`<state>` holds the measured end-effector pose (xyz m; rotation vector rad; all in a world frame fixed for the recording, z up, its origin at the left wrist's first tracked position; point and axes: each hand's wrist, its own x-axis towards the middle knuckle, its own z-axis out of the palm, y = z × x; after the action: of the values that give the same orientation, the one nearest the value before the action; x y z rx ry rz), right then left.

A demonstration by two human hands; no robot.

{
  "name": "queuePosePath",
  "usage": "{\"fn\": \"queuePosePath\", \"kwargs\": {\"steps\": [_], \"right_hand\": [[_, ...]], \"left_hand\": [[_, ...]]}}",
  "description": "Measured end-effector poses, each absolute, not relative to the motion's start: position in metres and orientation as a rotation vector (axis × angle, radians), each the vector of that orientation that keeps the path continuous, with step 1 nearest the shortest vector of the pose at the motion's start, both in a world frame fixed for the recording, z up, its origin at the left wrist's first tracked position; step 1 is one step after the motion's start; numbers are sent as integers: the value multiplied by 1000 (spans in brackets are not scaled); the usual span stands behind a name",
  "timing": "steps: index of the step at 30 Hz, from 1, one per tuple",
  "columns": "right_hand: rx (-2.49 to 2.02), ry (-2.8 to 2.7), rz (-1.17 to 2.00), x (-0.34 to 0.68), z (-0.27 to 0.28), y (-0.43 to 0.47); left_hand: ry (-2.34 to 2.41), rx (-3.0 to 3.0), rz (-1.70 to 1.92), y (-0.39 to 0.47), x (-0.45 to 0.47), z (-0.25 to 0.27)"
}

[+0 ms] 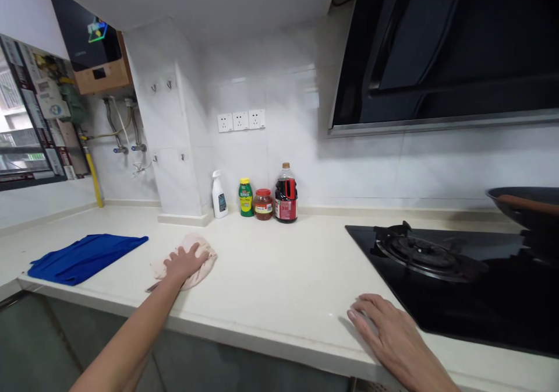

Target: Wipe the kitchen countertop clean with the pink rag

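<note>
My left hand (186,262) presses down on a crumpled pale pink cloth (205,272) lying on the white countertop (279,275). Its fingers are bent over the fabric, which bunches up around them. Near the front edge, left of the gas stove, my right hand (386,328) rests on the counter with nothing in it, thumb and fingers apart. A blue cloth (89,257) lies spread out to the left of the pink one.
Against the wall stand a white spray bottle (219,197), a green bottle with yellow cap (246,198), a red-lidded jar (263,204) and a dark sauce bottle (286,197). On the right are a black gas stove (437,299), a wok (528,205) and an overhead range hood (445,60).
</note>
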<state>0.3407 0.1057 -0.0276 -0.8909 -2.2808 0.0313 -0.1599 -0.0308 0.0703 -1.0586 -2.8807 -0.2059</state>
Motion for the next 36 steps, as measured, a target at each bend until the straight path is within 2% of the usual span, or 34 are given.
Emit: {"fn": "queuePosePath", "kwargs": {"steps": [5,11,15,18,22,25,29,33,36], "right_hand": [[-917,-2233,26,339,-27,104],[-905,-2160,40,339,-30,105],[-868,-2090,200,342,-30,114],[-895,-2039,352,345,-33,125],[-964,-1977,499,352,-38,135],[-1008,-1937,541,357,-40,137],[-1060,-1935,555,363,-43,140],[-1075,-2018,574,363,-51,147],[-1043,-2051,560,362,-57,151]], "left_hand": [[-2793,-1338,-161,-23,-110,56],[-2521,-2018,-176,-39,12,44],[-2298,-2439,-292,-40,97,44],[-1950,-2667,-344,-30,151,36],[-1581,-2548,-388,-19,192,17],[-1479,-2393,-406,-27,185,4],[-1451,-2301,-389,-55,124,-13],[-1743,-2170,-415,-97,27,-26],[-2157,-1973,-302,-135,-51,-21]]}}
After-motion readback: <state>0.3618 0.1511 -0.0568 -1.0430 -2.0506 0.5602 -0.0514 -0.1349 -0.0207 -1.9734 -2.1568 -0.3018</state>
